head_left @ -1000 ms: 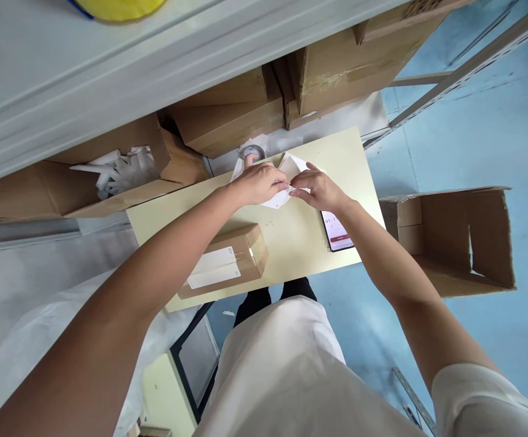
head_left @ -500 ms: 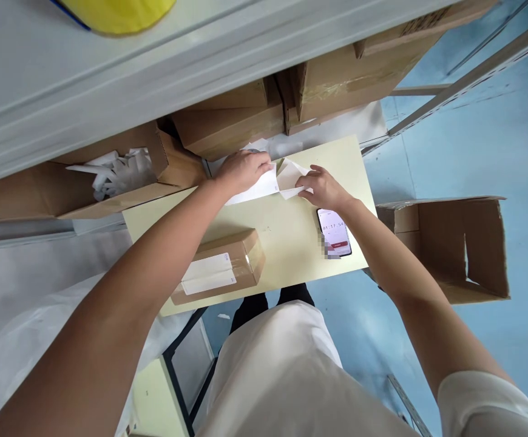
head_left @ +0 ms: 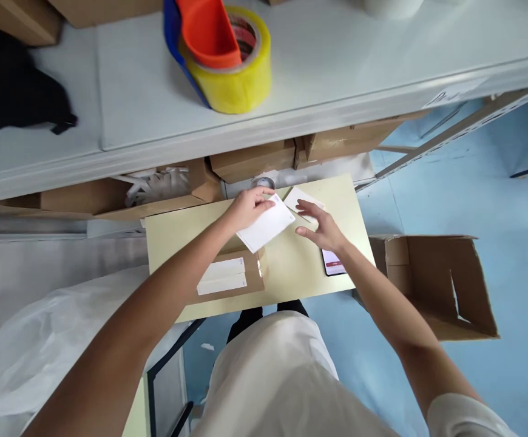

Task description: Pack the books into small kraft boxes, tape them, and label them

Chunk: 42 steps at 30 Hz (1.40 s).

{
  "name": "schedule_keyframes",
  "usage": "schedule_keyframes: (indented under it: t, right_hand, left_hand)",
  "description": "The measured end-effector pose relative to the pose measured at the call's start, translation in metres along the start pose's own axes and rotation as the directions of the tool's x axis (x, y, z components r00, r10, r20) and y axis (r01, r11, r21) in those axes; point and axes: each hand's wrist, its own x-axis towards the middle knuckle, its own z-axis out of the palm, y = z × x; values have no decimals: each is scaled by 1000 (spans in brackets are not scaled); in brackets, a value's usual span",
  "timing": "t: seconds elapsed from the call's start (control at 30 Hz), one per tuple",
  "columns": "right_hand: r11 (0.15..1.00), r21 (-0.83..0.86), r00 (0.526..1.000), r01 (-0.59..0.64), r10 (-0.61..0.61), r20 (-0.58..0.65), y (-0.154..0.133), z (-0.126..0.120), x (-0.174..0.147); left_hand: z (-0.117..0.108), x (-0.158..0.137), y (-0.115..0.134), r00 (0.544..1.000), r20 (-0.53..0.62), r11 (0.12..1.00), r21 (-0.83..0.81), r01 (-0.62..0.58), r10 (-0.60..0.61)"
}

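My left hand point(head_left: 250, 209) pinches a white paper label point(head_left: 267, 226) by its upper edge, holding it over the pale yellow table point(head_left: 291, 276). To the right, my right hand point(head_left: 321, 224) has its fingers apart and grips nothing. Just beyond those fingers lies another white paper point(head_left: 303, 200) on the table. Under my left forearm rests a closed cardboard box point(head_left: 255, 276) with a white label point(head_left: 222, 276) on top. A phone point(head_left: 334, 264) lies near my right wrist, partly covered by it.
A grey shelf point(head_left: 337, 67) crosses above the table, bearing a yellow tape roll point(head_left: 246, 85) on a dispenser with an orange part. Behind the table stand cardboard boxes point(head_left: 255, 161). An open carton point(head_left: 437, 285) is on the blue floor at right, and clear plastic point(head_left: 64, 340) at left.
My right hand has let go of the paper it held, and its fingers have spread. The label in my left hand is now turned at an angle. The camera view has tilted up, showing more shelf.
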Motion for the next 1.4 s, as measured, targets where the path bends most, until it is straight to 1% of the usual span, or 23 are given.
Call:
schedule_keyframes:
  t: [0.07, 0.1, 0.17, 0.23, 0.27, 0.33, 0.37, 0.43, 0.47, 0.5, 0.53, 0.57, 0.63, 0.67, 0.73, 0.8, 0.87, 0.93, 1.0, 1.07, 1.17, 1.3, 1.4]
  right_hand:
    - [967, 250, 998, -49, 56, -22, -33, 19, -4]
    - [940, 332, 995, -75, 90, -30, -46, 28, -6]
    - [902, 419, 986, -105, 149, -74, -68, 43, -12]
    - [890, 446, 971, -94, 181, -156, -83, 54, -21]
    - [894, 440, 964, -82, 184, -194, -89, 59, -26]
    - [925, 374, 956, -59, 161, -246, -101, 67, -37]
    - [953, 300, 950, -46, 134, -281, -108, 72, -43]
    - [998, 61, 915, -11, 34, -401, -127, 85, -56]
    - [997, -83, 886, 5, -43, -462, -139, 93, -64]
    - [975, -221, 862, 25, -133, -489, -152, 103, -71]
    - [939, -339, 854, 60, -224, -470, -164, 113, -78]
    - [897, -426, 861, 116, -305, -407, -177, 123, -85]
    - [821, -509, 877, 257, -420, -235, -197, 144, -96]
    - [792, -523, 873, 315, -458, -168, -204, 154, -100]
    - [759, -539, 859, 365, -498, -120, -212, 170, -105]
    - [752, -552, 857, 359, -501, -125, -215, 181, -107]
    - [751, -562, 859, 348, -495, -129, -217, 188, -109]
    - [747, -568, 864, 345, -489, -118, -218, 192, -111]
    - [750, -573, 875, 331, -471, -113, -220, 194, -113]
    - [762, -574, 886, 301, -446, -127, -221, 196, -115]
    - [779, -564, 894, 274, -422, -149, -221, 196, -118]
    - [790, -545, 901, 280, -413, -136, -220, 195, -120]
    - [809, -513, 911, 287, -395, -114, -218, 192, -120]
  left_hand:
    - [0, -30, 13, 999, 5, 997, -65, 32, -31]
    - [-1, -47, 18, 999, 10, 994, -96, 44, -43]
    - [-6, -83, 21, 997, 16, 984, -160, 81, -80]
    - [-10, -122, 17, 993, 9, 965, -235, 117, -118]
    - [-11, -141, 12, 991, -13, 950, -286, 125, -134]
    - [-10, -177, 0, 984, -78, 908, -403, 117, -161]
    - [-8, -192, -6, 979, -105, 885, -454, 109, -175]
    - [0, -216, -15, 964, -170, 837, -541, 82, -204]
    - [5, -225, -17, 953, -207, 811, -583, 60, -220]
    - [9, -232, -19, 940, -246, 780, -625, 30, -234]
    - [13, -239, -20, 927, -285, 745, -667, -10, -243]
    - [16, -244, -20, 917, -316, 709, -703, -54, -243]
    - [19, -255, -19, 910, -349, 633, -762, -135, -225]
    - [20, -260, -19, 911, -353, 590, -790, -168, -213]
    - [19, -272, -20, 925, -334, 494, -844, -208, -183]
    - [16, -283, -22, 945, -293, 399, -891, -215, -144]
    - [13, -292, -25, 964, -251, 343, -916, -206, -89]
    - [10, -299, -28, 977, -210, 327, -926, -190, -27]
    - [6, -304, -29, 985, -168, 331, -928, -169, 33]
    - [4, -308, -30, 987, -151, 321, -933, -163, 63]
    - [4, -311, -30, 982, -187, 291, -938, -187, 29]
    - [6, -314, -30, 971, -233, 294, -933, -209, -48]
    - [6, -315, -29, 975, -209, 290, -940, -179, -75]
